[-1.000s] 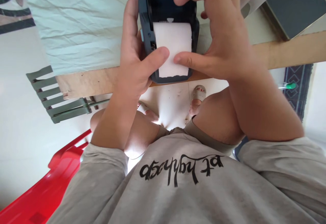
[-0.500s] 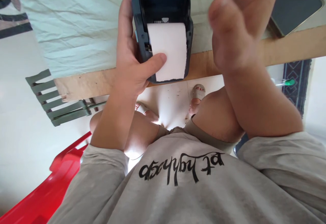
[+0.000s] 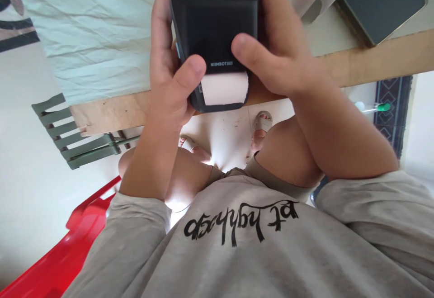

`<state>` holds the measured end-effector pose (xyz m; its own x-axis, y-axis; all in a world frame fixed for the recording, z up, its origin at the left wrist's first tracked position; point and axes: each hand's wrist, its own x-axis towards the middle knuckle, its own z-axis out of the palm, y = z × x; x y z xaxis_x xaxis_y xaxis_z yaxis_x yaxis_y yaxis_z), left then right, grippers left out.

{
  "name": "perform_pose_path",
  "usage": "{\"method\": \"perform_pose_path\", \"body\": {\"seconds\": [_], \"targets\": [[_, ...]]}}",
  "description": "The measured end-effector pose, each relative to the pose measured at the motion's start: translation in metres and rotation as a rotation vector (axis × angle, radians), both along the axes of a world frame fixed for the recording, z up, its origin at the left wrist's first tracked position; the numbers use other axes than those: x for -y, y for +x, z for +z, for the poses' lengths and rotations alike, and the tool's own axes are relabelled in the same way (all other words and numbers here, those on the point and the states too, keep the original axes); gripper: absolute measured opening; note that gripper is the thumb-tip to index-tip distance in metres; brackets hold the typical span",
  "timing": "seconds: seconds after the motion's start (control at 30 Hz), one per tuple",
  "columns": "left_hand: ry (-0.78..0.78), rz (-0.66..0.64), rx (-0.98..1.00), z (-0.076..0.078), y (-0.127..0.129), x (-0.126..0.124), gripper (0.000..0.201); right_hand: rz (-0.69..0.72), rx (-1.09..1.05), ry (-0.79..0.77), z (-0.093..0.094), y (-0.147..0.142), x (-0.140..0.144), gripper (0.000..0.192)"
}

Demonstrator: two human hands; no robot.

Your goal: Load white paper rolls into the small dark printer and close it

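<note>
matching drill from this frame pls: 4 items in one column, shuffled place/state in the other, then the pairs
Items
1. label printer
2. paper strip
3. red chair
4. green-capped pen

Places/states
A. on the floor, right of the right arm
B. lid down, held in both hands
C. bottom left corner of the view
D. sticking out from under the lid's front edge

Pairs: 1-B, 2-D, 3-C, 4-A. The left hand and right hand each have a thumb on the lid.

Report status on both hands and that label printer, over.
Left hand and right hand both clamped on the label printer. Lid down, white paper strip sticking out the front. Nothing in the way.
</note>
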<state>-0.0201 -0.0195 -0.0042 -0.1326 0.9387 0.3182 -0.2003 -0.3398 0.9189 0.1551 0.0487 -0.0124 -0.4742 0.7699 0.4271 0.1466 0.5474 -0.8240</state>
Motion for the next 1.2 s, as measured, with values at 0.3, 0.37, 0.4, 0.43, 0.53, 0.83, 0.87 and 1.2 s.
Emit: {"method": "perform_pose_path", "body": {"seconds": [0.3, 0.37, 0.4, 0.43, 0.53, 0.83, 0.87, 1.2], "targets": [[-0.198, -0.368, 0.083, -0.011, -0.012, -0.035, 0.04, 0.043, 0.148, -0.003, 0.016, 0.003, 0.003, 0.075], [-0.186, -0.37, 0.132, -0.011, -0.011, -0.035, 0.034, 0.016, 0.195, -0.024, 0.024, 0.003, 0.009, 0.071], [-0.182, -0.364, 0.155, -0.01, -0.009, -0.034, 0.035, 0.008, 0.205, -0.024, 0.026, 0.003, 0.011, 0.072], [-0.188, -0.376, 0.172, -0.007, -0.008, -0.033, 0.037, 0.003, 0.202, -0.019, 0.027, 0.002, 0.013, 0.074], [-0.258, -0.401, 0.276, 0.006, -0.002, -0.028, 0.02, -0.003, 0.164, -0.024, 0.026, 0.002, 0.013, 0.074], [-0.314, -0.411, 0.384, 0.02, 0.004, -0.03, 0.054, 0.043, 0.077, -0.086, 0.023, 0.006, 0.008, 0.087], [-0.341, -0.397, 0.378, 0.021, 0.007, -0.03, 0.057, 0.021, 0.092, -0.08, 0.024, 0.006, 0.01, 0.086], [-0.378, -0.307, 0.365, 0.014, 0.001, -0.032, 0.053, -0.135, 0.321, -0.011, 0.034, 0.001, 0.022, 0.087]]}}
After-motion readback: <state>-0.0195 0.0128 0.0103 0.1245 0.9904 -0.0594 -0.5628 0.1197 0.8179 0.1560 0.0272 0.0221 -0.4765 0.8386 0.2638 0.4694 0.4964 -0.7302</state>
